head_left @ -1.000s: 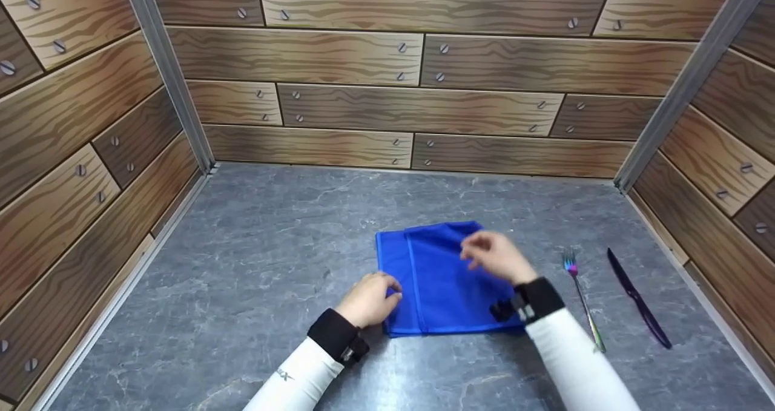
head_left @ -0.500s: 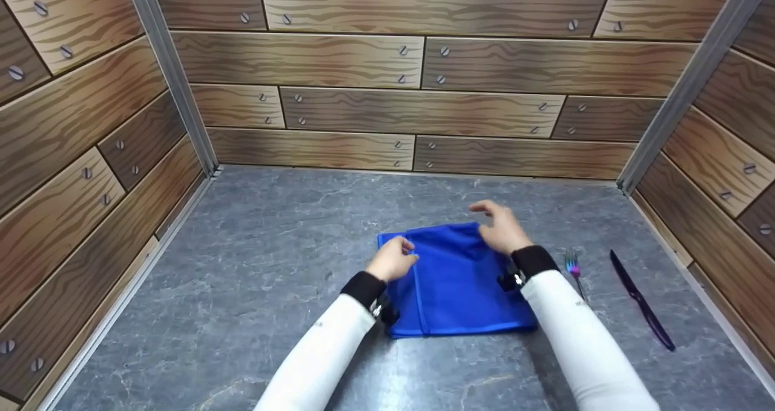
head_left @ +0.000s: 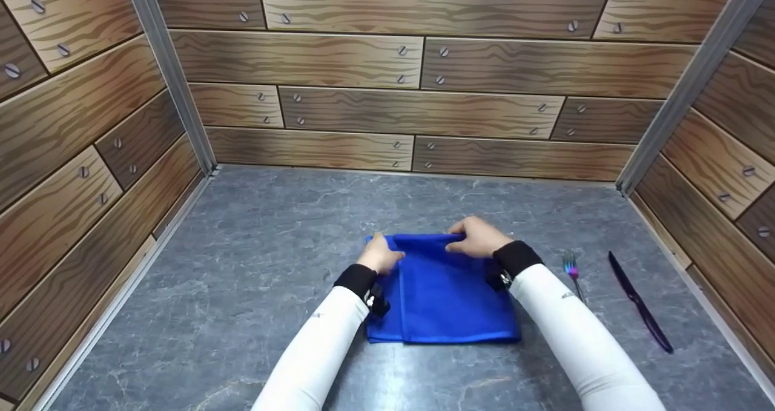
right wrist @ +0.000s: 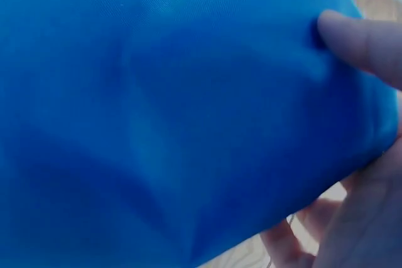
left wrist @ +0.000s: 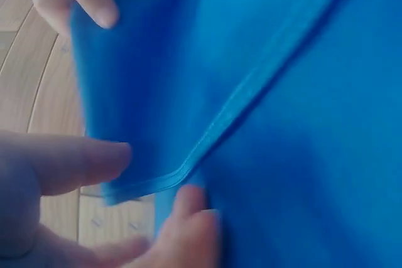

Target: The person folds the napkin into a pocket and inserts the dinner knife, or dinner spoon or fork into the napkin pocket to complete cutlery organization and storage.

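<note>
A folded blue cloth with a stitched hem lies in front of the person. My left hand holds its far edge near the left corner. In the left wrist view the fingers lie on both sides of the hem. At the far right part of the cloth, my right hand pinches the edge. Its thumb presses on the near face in the right wrist view, the other fingers behind. The far edge is raised between the hands.
To the right lie a rainbow-coloured fork, its handle partly hidden by the right sleeve, and a dark purple knife. Wood-patterned walls enclose the grey marbled tabletop at back and sides.
The left hand has moved up to the cloth's far edge. The right hand went past the far right corner, then came back and gripped the edge. The cloth has shifted slightly left and nearer.
</note>
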### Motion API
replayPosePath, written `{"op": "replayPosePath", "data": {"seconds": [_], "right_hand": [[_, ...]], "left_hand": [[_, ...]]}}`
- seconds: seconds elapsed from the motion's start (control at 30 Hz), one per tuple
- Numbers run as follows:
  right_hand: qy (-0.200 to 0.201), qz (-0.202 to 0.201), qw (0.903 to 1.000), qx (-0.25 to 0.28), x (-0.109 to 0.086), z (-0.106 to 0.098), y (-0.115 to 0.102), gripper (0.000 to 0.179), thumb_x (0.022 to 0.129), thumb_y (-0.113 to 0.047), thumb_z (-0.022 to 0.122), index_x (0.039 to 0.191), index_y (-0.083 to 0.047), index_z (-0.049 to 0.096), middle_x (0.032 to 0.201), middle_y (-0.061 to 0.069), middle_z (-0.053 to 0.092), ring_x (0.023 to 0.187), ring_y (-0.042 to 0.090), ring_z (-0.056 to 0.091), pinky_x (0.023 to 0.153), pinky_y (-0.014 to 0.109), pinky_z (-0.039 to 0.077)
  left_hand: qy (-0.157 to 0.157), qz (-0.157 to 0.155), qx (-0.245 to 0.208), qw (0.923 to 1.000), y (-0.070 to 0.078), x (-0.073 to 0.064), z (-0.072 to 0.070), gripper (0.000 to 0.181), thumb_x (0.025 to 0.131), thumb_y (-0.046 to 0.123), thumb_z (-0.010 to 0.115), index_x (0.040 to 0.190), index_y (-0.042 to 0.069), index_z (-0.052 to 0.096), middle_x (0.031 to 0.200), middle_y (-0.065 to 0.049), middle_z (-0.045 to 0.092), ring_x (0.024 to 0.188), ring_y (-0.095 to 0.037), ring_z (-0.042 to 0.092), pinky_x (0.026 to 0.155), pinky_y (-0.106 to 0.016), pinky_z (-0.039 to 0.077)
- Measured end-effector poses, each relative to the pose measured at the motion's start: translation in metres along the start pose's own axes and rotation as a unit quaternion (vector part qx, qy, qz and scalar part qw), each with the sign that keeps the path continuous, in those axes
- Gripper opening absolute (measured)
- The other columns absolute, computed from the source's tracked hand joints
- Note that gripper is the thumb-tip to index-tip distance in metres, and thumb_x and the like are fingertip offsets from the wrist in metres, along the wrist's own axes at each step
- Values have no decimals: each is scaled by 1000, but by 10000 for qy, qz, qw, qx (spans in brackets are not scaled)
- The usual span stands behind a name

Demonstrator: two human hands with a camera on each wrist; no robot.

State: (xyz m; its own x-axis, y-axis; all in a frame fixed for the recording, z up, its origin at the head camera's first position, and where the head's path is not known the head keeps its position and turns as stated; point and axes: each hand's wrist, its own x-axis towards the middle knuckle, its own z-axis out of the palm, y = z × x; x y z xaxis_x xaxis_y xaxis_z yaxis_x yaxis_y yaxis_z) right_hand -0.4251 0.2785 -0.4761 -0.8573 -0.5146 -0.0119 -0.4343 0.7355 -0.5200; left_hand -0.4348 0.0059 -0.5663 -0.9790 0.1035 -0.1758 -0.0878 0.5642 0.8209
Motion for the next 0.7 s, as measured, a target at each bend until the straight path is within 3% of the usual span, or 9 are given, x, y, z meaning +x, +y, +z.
{"op": "replayPosePath", "data": {"seconds": [0.07,0.13,0.23,0.3,0.37,0.43,0.53,0.67,0.7], "right_hand": [[-120,65,9998,164,-11,-9,-25,11,105,-13,83,104,-2,85,94,6,77,81,18,59,83,35,52],[-154,67,9996,246,-13,-12,-30,12,105,-14,82,105,-2,85,95,5,76,82,17,59,83,34,51],[-111,-142,9990,400,-2,-6,-2,14,105,-20,78,99,-9,83,90,1,72,80,19,58,80,34,49],[-5,-219,9993,313,11,1,30,16,104,-22,71,93,-13,78,93,3,71,81,22,59,80,36,48],[250,13,9995,-184,19,7,57,25,102,-26,64,100,-9,81,103,8,78,91,28,67,84,42,54],[315,581,9953,-706,21,6,70,37,101,-26,59,115,-5,85,123,20,81,114,40,70,99,56,57],[458,1198,9857,-1097,16,4,83,48,102,-28,58,136,-7,85,145,24,79,145,51,58,118,77,47],[755,1291,9866,-655,15,13,103,26,101,-22,63,111,-9,83,122,19,82,136,49,54,119,81,39],[882,1274,9862,-577,15,18,109,20,101,-21,64,106,-10,80,115,16,82,132,47,55,117,80,41]], "left_hand": [[181,231,-180,9994,1,0,-3,82,104,22,87,167,-10,46,159,-38,65,140,-46,75,122,-53,62],[311,460,-459,9974,3,-1,-5,68,103,20,88,158,-7,60,156,-32,70,148,-44,68,127,-51,56],[389,776,-1066,9905,9,-11,-10,30,102,10,85,128,-3,76,122,-15,83,116,-28,76,106,-36,61],[378,910,-1387,9854,17,-25,-16,13,104,5,81,112,-3,75,100,-5,78,96,-17,69,90,-28,56],[316,895,-1726,9804,24,-37,-22,7,107,3,77,109,-2,72,93,-1,75,88,-11,65,84,-25,54],[269,850,-2023,9753,26,-43,-24,7,109,1,74,110,-3,68,92,-2,74,84,-10,65,81,-26,54],[389,833,-2254,9699,9,-25,-16,9,109,3,74,108,1,66,90,-2,75,81,-8,66,78,-26,56],[598,577,-2058,9751,-15,6,-2,22,111,12,74,122,-7,72,108,-14,82,98,-18,75,90,-31,62],[562,424,-2081,9756,-12,4,-4,29,112,13,73,130,-9,72,118,-19,82,106,-22,78,96,-33,65]]}}
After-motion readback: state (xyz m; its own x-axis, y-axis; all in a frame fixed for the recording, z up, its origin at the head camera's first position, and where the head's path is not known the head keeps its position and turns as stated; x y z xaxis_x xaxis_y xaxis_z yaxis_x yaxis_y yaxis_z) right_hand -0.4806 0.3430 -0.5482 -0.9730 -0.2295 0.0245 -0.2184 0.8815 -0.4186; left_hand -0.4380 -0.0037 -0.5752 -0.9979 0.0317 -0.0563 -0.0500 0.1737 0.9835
